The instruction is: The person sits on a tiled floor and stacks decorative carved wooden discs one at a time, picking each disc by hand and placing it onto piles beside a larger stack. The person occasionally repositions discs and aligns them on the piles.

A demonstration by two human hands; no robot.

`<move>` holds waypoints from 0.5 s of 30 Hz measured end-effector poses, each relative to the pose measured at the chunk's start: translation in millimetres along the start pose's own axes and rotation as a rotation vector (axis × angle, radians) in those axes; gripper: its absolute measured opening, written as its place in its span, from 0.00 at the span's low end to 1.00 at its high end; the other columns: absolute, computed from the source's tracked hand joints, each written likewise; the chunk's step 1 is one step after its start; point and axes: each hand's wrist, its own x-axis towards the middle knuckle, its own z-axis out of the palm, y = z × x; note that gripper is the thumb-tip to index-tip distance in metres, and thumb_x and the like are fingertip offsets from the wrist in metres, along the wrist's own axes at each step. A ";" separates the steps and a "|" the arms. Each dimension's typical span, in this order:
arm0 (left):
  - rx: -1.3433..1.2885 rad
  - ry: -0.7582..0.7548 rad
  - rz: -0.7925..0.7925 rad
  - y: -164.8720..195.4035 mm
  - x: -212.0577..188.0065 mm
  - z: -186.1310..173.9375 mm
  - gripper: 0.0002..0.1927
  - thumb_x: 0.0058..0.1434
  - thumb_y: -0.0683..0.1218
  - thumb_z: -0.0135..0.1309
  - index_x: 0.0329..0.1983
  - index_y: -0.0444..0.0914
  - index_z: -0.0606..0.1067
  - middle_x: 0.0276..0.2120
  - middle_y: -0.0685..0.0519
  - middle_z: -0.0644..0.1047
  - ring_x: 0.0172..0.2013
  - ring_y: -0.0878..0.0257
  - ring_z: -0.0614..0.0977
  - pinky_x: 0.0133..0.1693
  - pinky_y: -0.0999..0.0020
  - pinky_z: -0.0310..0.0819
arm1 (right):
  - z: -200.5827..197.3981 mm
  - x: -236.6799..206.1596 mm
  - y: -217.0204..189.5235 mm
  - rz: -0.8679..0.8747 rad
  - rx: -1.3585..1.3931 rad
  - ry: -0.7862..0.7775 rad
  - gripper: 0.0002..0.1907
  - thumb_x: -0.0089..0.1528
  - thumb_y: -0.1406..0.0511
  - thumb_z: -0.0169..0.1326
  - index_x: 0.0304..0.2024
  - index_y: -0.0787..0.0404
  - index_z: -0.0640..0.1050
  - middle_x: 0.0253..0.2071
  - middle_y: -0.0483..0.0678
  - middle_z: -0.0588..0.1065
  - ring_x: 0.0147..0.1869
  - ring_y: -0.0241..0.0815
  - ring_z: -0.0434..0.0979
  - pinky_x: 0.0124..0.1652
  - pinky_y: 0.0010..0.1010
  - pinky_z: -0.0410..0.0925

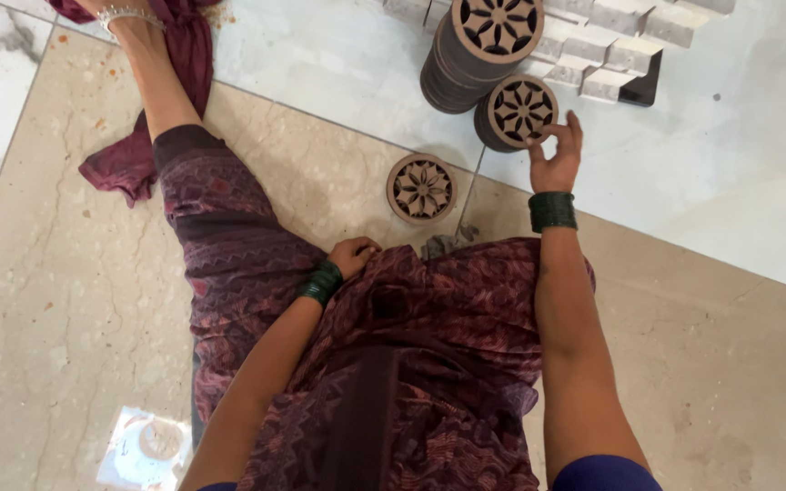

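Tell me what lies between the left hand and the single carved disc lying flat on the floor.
In the head view, only bare beige floor tile separates the left hand from the flat carved disc.
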 end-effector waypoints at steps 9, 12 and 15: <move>0.021 -0.015 -0.046 3.6 0.8 -1.3 0.14 0.68 0.48 0.51 0.50 0.40 0.81 0.42 0.44 0.84 0.42 0.54 0.85 0.47 0.60 0.78 | 37.3 -27.2 -57.2 0.202 -0.065 -0.551 0.17 0.64 0.61 0.64 0.53 0.60 0.78 0.52 0.54 0.80 0.49 0.48 0.84 0.46 0.39 0.77; 0.022 -0.002 -0.014 2.9 2.7 -0.5 0.13 0.68 0.48 0.51 0.49 0.40 0.82 0.42 0.45 0.84 0.43 0.55 0.85 0.48 0.61 0.77 | 56.5 -38.1 -60.7 0.207 -0.140 -0.612 0.20 0.63 0.60 0.64 0.55 0.60 0.77 0.51 0.55 0.80 0.47 0.51 0.84 0.48 0.42 0.75; -0.031 -0.012 -0.051 3.1 3.8 0.7 0.14 0.68 0.49 0.51 0.50 0.40 0.81 0.40 0.46 0.84 0.41 0.57 0.85 0.47 0.63 0.78 | 73.3 -51.7 -60.7 0.123 -0.204 -0.642 0.25 0.60 0.63 0.65 0.58 0.61 0.75 0.50 0.60 0.78 0.48 0.58 0.81 0.49 0.46 0.73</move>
